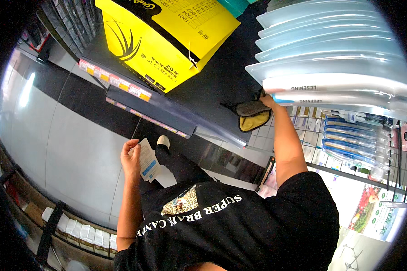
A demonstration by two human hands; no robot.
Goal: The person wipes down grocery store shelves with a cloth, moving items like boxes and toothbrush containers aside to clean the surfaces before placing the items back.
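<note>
My left hand (130,155) is at the left centre, its thumb and fingers pinching the edge of a flat white printed card (148,161) with a blue band. At the right, my right hand (270,101) reaches over the dark shelf. Its fingers grip the dark edge of a grey and yellow fabric item (254,115) with black trim, whose exact kind I cannot tell. Some fingertips are hidden. This item lies at the shelf's right end, just below the hanging clear packs (325,78). A yellow and black cardboard box (169,40) stands open farther left on the shelf.
Price labels run along the edge of the dark shelf (203,111), with a lower shelf (149,110) beneath. Blue and clear blister packs (352,139) hang from a wire rack at the right. White packs (84,233) stand on a shelf at the lower left. Tiled floor (84,135) lies between.
</note>
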